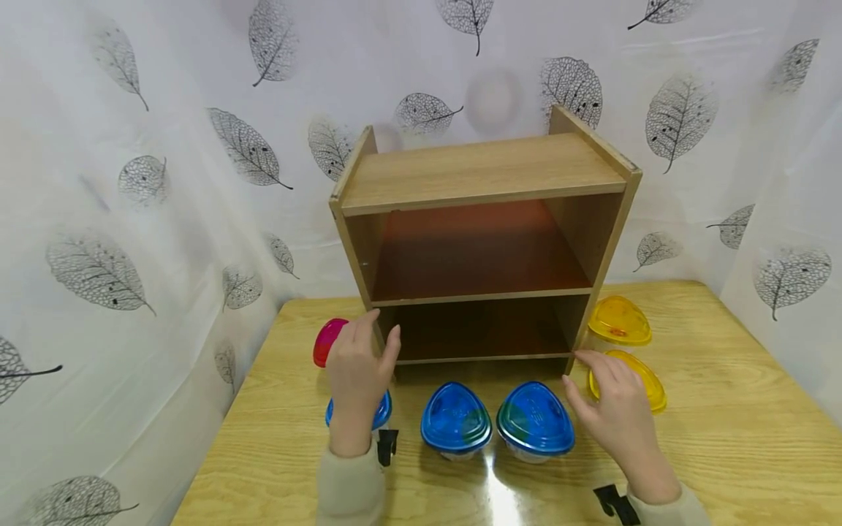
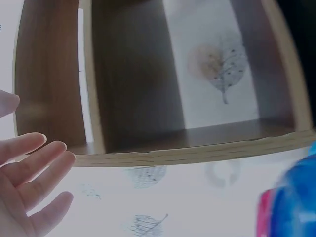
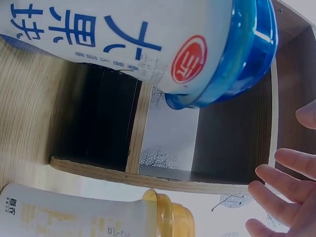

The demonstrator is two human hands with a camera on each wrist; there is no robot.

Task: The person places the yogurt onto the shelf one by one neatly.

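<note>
A wooden two-tier shelf (image 1: 483, 296) stands on the table with bare compartments. My left hand (image 1: 358, 369) is by its lower left side, fingers loosely bent and holding nothing. In the left wrist view, the left hand's fingers (image 2: 37, 177) lie spread near the shelf's side board (image 2: 197, 153). By the lower right edge is my right hand (image 1: 615, 413), holding nothing, its fingers (image 3: 286, 185) spread in the right wrist view. Whether either hand touches the wood, I cannot tell. Two blue-lidded tubs (image 1: 457, 418) (image 1: 536, 418) sit between the hands.
Another blue-lidded tub (image 1: 381, 413) is partly hidden by the left hand, with a pink-lidded tub (image 1: 329, 342) behind it. Two yellow-lidded tubs (image 1: 620, 321) (image 1: 647, 380) stand right of the shelf. A leaf-patterned curtain (image 1: 177, 219) hangs behind the table (image 1: 263, 467).
</note>
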